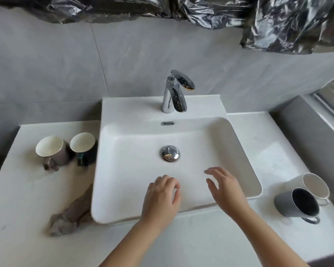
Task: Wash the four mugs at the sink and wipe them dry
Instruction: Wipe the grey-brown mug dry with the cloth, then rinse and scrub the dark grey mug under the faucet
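- White sink (pixel 135 108) lies under both hands with no mug in it. No water shows at the tap (pixel 175 93), which stands beyond the fingertips.
- Left hand (pixel 162 197) hovers over the basin's near edge, fingers loosely curled round nothing. Right hand (pixel 226 187) is just beside it, fingers spread and relaxed, also empty.
- Brown mug (pixel 52 149) and green mug (pixel 84 149) stand upright side by side on the counter (pixel 268 151), well left of the left hand.
- Grey mug (pixel 297 203) and white mug (pixel 314 186) sit close together, well right of the right hand. The wide lens makes it hard to say whether they are upright or tipped.
- Cloth (pixel 69 216) lies crumpled against the sink's side, left of the left hand and nearer the person.
- Judged step: between mugs, or not yet begun. Which mugs are clean cannot be told.
- Next move likely calls for reaching sideways for one mug, carrying it over the basin and raising the tap lever.
- No brand, label or writing is readable.
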Tool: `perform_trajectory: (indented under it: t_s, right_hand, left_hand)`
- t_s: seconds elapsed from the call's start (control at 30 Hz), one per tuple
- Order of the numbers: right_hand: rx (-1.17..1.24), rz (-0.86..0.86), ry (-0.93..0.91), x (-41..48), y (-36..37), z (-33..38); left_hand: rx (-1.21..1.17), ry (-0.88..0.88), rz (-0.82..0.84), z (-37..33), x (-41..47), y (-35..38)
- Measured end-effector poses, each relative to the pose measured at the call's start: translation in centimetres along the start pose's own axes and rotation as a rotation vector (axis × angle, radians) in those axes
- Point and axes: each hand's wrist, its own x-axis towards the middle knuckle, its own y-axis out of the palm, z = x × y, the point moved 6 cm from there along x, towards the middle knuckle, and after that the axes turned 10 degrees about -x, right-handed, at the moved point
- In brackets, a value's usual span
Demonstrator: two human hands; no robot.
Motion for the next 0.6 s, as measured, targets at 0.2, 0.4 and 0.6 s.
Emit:
perform_trajectory:
  t_s: [0.2,0.4,0.6]
  right_hand:
    - [-0.052,-0.171,0.203,-2.3,-3.5,-11.0]
    - [-0.103,-0.145,0.364,-2.8,-4.2,-19.3]
    - [-0.302,0.148,0.547,-3.3,-1.9,-25.8]
  left_hand:
    - [0.134,0.032,0.133,-5.9,2.1,8.5]
    - [0.329,-0.102,0.181,-7.3,3.0,12.8]
    - [0.314,-0.308,0.168,-6.8,2.8,12.8]
